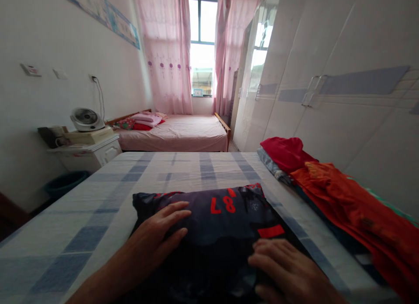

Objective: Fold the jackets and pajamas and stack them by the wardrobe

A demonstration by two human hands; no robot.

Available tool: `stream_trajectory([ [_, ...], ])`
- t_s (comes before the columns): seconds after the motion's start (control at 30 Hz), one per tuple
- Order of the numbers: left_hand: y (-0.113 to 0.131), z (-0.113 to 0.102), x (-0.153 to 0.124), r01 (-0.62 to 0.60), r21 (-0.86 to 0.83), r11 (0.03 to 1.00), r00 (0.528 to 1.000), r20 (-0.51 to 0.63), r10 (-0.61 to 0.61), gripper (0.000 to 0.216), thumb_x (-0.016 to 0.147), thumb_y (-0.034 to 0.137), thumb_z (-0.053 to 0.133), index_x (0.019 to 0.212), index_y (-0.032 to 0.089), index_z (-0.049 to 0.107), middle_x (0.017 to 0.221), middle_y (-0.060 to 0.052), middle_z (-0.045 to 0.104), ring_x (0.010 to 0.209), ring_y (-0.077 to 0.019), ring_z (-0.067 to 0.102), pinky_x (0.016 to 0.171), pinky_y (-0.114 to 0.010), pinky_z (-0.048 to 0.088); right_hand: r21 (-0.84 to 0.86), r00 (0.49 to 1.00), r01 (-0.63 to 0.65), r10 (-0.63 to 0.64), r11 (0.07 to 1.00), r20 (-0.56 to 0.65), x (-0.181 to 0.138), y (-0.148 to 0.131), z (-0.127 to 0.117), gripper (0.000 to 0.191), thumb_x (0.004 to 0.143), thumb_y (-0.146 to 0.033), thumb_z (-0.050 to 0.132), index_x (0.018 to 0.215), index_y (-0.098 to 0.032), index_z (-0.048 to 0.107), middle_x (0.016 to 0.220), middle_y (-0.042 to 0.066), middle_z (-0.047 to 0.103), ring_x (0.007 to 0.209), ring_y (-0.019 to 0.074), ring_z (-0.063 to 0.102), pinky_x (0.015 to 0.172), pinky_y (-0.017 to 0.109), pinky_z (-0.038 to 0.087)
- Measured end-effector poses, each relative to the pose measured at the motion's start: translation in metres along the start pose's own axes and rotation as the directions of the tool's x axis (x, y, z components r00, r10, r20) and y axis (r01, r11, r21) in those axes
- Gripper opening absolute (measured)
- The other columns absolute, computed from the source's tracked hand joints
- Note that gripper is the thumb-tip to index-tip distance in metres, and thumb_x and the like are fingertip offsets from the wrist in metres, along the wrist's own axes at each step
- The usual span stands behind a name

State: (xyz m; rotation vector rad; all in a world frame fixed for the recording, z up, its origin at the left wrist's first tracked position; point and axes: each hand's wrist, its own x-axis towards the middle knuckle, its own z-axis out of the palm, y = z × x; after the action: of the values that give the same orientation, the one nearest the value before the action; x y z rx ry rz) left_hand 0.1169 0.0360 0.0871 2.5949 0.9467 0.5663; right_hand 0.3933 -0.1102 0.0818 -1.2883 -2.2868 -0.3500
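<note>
A folded dark navy garment point(212, 227) with red "87" print lies on the checked bedsheet point(108, 186) in front of me. My left hand point(157, 234) rests flat on its left part, fingers stretched out and pointing right. On the garment's near right corner my right hand point(284, 269) lies palm down, its fingers bent slightly and pressing the cloth. Neither hand grips anything.
A row of clothes runs along the bed's right edge: a red piece point(284, 153) and an orange one point(353, 203). White wardrobe doors point(343, 112) stand at the right. A second bed point(176, 134), a nightstand with a fan point(85, 120) and a basin point(65, 182) are beyond.
</note>
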Motion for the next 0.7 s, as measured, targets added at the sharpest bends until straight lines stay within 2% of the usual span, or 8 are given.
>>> stream_trajectory([
  [0.07, 0.003, 0.008, 0.019, -0.040, 0.111, 0.993, 0.999, -0.018, 0.042, 0.037, 0.090, 0.035, 0.045, 0.124, 0.025, 0.056, 0.141, -0.005, 0.045, 0.128, -0.0246, 0.043, 0.106, -0.041, 0.036, 0.003, 0.998, -0.060, 0.060, 0.998, -0.001, 0.033, 0.003, -0.013, 0.025, 0.087, -0.029, 0.053, 0.110, -0.021, 0.057, 0.110, 0.006, 0.065, 0.107, 0.0174, 0.058, 0.092, 0.029, 0.045],
  [0.13, 0.005, 0.018, 0.038, -0.071, 0.218, 0.973, 0.997, -0.011, 0.075, 0.039, 0.090, 0.035, 0.046, 0.127, 0.025, 0.054, 0.143, -0.007, 0.041, 0.131, -0.0264, 0.037, 0.108, -0.045, 0.032, 0.017, 0.993, -0.116, 0.115, 0.993, 0.016, 0.068, 0.009, -0.009, 0.035, 0.087, -0.028, 0.051, 0.121, -0.021, 0.052, 0.127, 0.006, 0.056, 0.121, 0.0187, 0.048, 0.100, 0.033, 0.040],
  [0.27, -0.019, 0.042, 0.058, -0.015, 0.384, 0.923, 1.000, 0.000, 0.016, 0.042, 0.091, 0.039, 0.043, 0.131, 0.027, 0.049, 0.145, -0.008, 0.038, 0.135, -0.0276, 0.029, 0.108, -0.052, 0.024, 0.002, 0.984, -0.164, 0.163, 0.987, 0.067, 0.102, 0.041, 0.048, 0.043, 0.089, -0.033, 0.047, 0.131, -0.021, 0.047, 0.143, 0.006, 0.042, 0.135, 0.0214, 0.030, 0.111, 0.041, 0.025],
  [0.33, -0.049, 0.050, 0.054, 0.098, 0.430, 0.898, 0.994, -0.001, -0.108, 0.043, 0.092, 0.041, 0.039, 0.132, 0.026, 0.047, 0.142, -0.007, 0.043, 0.133, -0.0262, 0.034, 0.108, -0.051, 0.024, -0.031, 0.953, -0.247, 0.249, 0.968, 0.175, 0.093, 0.063, 0.086, 0.044, 0.091, -0.038, 0.043, 0.131, -0.021, 0.048, 0.142, 0.007, 0.043, 0.135, 0.0237, 0.030, 0.111, 0.045, 0.022],
  [0.43, -0.103, 0.052, 0.033, 0.313, 0.463, 0.829, 0.944, -0.054, -0.326, 0.041, 0.093, 0.033, 0.033, 0.127, 0.021, 0.054, 0.135, -0.010, 0.051, 0.129, -0.0283, 0.039, 0.105, -0.051, 0.028, -0.079, 0.839, -0.452, 0.454, 0.888, 0.300, 0.062, 0.094, 0.124, 0.054, 0.093, -0.046, 0.031, 0.134, -0.015, 0.046, 0.139, 0.010, 0.046, 0.132, 0.0229, 0.035, 0.110, 0.042, 0.025],
  [0.5, -0.131, 0.048, 0.018, 0.421, 0.424, 0.802, 0.903, -0.115, -0.414, 0.041, 0.091, 0.027, 0.032, 0.124, 0.020, 0.057, 0.136, -0.010, 0.050, 0.130, -0.0284, 0.038, 0.103, -0.051, 0.030, -0.114, 0.798, -0.526, 0.535, 0.843, 0.279, 0.044, 0.106, 0.132, 0.058, 0.093, -0.049, 0.028, 0.135, -0.013, 0.044, 0.141, 0.011, 0.043, 0.134, 0.0220, 0.032, 0.111, 0.040, 0.024],
  [0.57, -0.145, 0.045, 0.009, 0.463, 0.363, 0.808, 0.885, -0.146, -0.442, 0.043, 0.091, 0.028, 0.030, 0.125, 0.020, 0.055, 0.137, -0.010, 0.049, 0.131, -0.0247, 0.037, 0.104, -0.046, 0.031, -0.132, 0.792, -0.543, 0.558, 0.829, 0.247, 0.036, 0.111, 0.132, 0.058, 0.093, -0.049, 0.028, 0.134, -0.013, 0.045, 0.141, 0.011, 0.043, 0.134, 0.0218, 0.031, 0.111, 0.040, 0.022],
  [0.7, -0.145, 0.039, 0.005, 0.487, 0.282, 0.827, 0.873, -0.171, -0.456, 0.052, 0.090, 0.038, 0.026, 0.129, 0.013, 0.050, 0.135, -0.010, 0.051, 0.128, -0.0197, 0.042, 0.108, -0.034, 0.030, -0.114, 0.807, -0.536, 0.548, 0.836, 0.222, 0.038, 0.109, 0.126, 0.055, 0.093, -0.045, 0.030, 0.132, -0.011, 0.048, 0.139, 0.012, 0.046, 0.133, 0.0223, 0.034, 0.110, 0.041, 0.024],
])
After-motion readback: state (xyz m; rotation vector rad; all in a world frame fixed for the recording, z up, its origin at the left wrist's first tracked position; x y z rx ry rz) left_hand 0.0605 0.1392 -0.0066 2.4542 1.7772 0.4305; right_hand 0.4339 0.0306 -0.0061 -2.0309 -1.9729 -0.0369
